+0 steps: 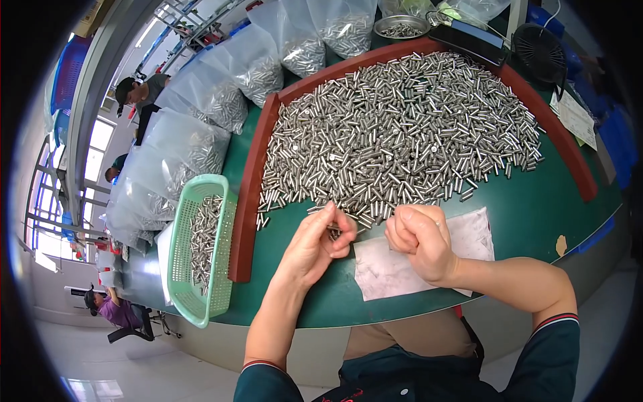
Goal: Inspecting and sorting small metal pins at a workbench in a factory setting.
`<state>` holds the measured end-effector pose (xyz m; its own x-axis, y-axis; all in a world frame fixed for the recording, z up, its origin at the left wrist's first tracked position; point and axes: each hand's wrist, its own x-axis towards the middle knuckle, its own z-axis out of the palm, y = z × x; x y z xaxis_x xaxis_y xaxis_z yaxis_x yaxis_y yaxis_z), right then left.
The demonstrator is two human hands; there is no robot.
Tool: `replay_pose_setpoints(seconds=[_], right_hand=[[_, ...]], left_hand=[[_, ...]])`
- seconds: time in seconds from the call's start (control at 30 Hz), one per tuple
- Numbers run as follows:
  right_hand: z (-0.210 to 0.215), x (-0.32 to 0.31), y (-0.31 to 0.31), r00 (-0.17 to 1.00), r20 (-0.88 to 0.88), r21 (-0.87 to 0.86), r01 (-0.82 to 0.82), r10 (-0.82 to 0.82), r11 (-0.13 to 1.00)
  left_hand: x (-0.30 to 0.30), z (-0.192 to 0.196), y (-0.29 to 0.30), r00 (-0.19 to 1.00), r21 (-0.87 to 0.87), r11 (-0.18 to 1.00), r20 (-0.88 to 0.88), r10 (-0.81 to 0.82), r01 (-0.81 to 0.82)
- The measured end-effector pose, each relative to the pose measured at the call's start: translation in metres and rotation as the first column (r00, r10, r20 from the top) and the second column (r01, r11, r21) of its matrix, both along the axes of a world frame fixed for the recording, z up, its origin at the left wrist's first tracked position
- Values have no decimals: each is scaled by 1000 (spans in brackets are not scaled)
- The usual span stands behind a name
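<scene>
A broad heap of short, shiny metal pins (402, 127) covers the green table in front of me. At its near edge my left hand (316, 242) is curled, thumb and fingertips drawn together, and a few metal pins (333, 232) show inside the curl. My right hand (425, 242) is closed in a fist over a smudged white cloth (388, 271); its fingers hide whatever may be inside. The two hands are apart, with loose pins lying just beyond them.
Red-brown wooden rails (253, 194) border the heap. A light green plastic basket (177, 268) holding pins stands left of them. Clear bags of pins (224, 100) line the far left. Behind the heap are a metal bowl (402, 27), a phone (469, 43) and a black fan (540, 53).
</scene>
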<state>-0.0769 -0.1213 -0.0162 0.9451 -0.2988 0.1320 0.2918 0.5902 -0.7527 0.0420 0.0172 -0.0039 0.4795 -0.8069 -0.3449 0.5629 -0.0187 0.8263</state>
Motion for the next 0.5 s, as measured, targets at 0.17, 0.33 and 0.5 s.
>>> replay_pose_setpoints(seconds=[0.17, 0.33, 0.5], right_hand=[[2, 1, 2, 999, -42, -66, 22, -25, 998], [2, 0, 1, 998, -53, -68, 22, -25, 997], [-3, 1, 1, 999, -21, -51, 30, -31, 998]], left_hand=[[-9, 5, 0, 634, 358, 918, 754, -174, -174], [-14, 5, -5, 315, 457, 855, 872, -375, -246], [-25, 4, -5, 493, 446, 893, 792, -360, -64]])
